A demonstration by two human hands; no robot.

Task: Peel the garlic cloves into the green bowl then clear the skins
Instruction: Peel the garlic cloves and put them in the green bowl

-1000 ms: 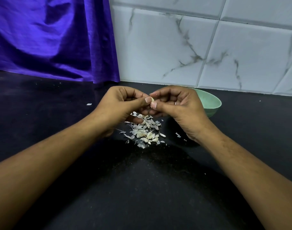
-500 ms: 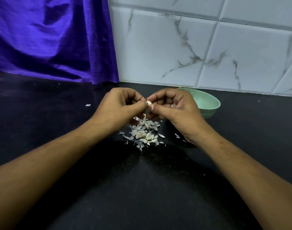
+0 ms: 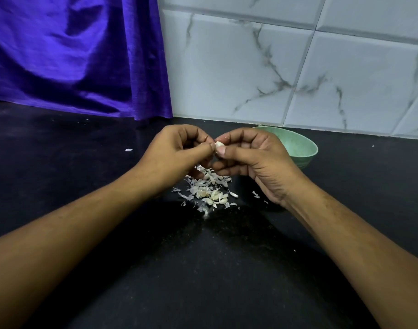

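Compared with a second ago, more of the pale garlic clove [image 3: 219,144] is showing between the two thumbs, and more of the green bowl's [image 3: 298,148] rim is coming clear behind the right hand, which suggests the skin is giving way and this clove is nearing its drop into the bowl. At the far left a purple cloth [image 3: 72,55] is hanging down to the black counter [image 3: 203,269], and a single stray flake [image 3: 128,150] is lying on the counter well apart from everything else. The left hand [image 3: 177,153] is curling inward, its thumb and fingertips pinching the near side of the clove. Below the hands the pile of skins [image 3: 208,188] is lying on the counter, with a few plumper pieces in it that may be cloves waiting to be peeled. The right hand [image 3: 253,157] is pinching the clove's other side between thumb and forefinger, its remaining fingers curling loosely underneath. The clove is being held in the air above the pile, just beside the bowl but not over it. The bowl is sitting at the right, near the tiled wall [image 3: 274,67]; what it holds is not showing from here. Clearing the skins is not yet starting.
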